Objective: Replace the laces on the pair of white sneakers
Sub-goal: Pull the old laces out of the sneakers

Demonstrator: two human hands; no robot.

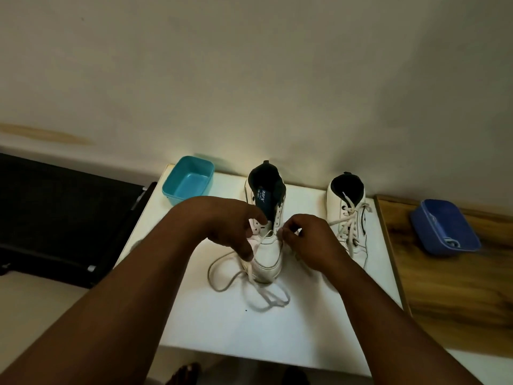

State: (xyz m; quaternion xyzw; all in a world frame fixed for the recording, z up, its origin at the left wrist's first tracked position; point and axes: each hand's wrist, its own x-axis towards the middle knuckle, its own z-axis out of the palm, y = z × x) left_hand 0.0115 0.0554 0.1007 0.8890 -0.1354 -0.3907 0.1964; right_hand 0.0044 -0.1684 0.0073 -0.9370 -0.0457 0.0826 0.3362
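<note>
A white sneaker (268,259) with a dark lining stands in the middle of the white table (249,329), its toe toward me. A white lace (236,276) runs through its low eyelets and lies in loops in front of the toe. My left hand (230,226) grips the shoe's left side, fingers curled over the lace there. My right hand (308,237) pinches the lace end at the right eyelets. The second white sneaker (349,218) stands to the right, fully laced.
A teal tub (188,184) sits at the table's back left corner. A blue container (444,229) lies on the wooden surface (458,287) to the right. A dark piece of furniture (55,218) stands left of the table. The wall runs behind.
</note>
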